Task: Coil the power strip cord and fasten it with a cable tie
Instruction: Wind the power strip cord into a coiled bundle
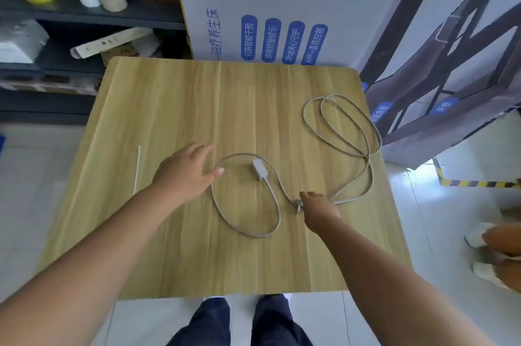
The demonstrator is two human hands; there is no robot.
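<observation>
- The power strip cord (338, 137) lies loose on the wooden surface (169, 109): one open loop sits near the middle, and a bundle of larger loops sprawls toward the right edge, part of it reaching that edge.
- The small white socket block (258, 168) rests inside the near loop, and the plug (298, 203) lies just right of that loop, toward the front edge.
- The left hand (187, 173) hovers with its fingers (218, 171) spread and holding nothing, the tips right at the left side of the near loop.
- The right hand (320, 206) reaches down at the plug; its fingertips are at it, but whether they have pinched it I cannot tell.
- The step in hand looks like gathering a starting end, so nothing is coiled yet.
- To do it well, one end should be anchored in one hand and the cord fed in even, same-sized loops by the other, following the cord's natural curl, not forcing kinks.
- The far loops near the right edge should be drawn inward first, or they may slide off and tangle.
- The cable tie (137, 169) lies straight near the left edge, well apart from the cord; leave it within the left hand's reach until the coil is pinched flat.
</observation>
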